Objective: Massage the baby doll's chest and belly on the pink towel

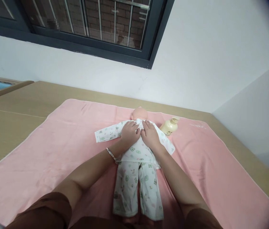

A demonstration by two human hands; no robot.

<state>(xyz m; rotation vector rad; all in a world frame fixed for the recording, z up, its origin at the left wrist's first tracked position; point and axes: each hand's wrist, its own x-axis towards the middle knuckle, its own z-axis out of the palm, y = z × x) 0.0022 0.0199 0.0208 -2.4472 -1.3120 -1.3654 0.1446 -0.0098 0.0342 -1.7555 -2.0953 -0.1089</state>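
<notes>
Open pink towel (53, 149) lies left of the dressed baby doll (136, 152). On the right, a cream plastic pump bottle (169, 126) lies just beside the doll's sleeve; beyond it, bare towel up to the white wall (255, 127).

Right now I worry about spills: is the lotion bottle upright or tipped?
Tipped: the cream bottle lies slanted on the pink towel, cap toward the wall.

Doll's torso (137, 149) mostly covered by both palms; face (139, 113) turned away, unreadable. Feet lost behind brown sleeves at the bottom edge. Bottle (169, 126) label too small to read. Right corners darkened by lens vignette.
</notes>
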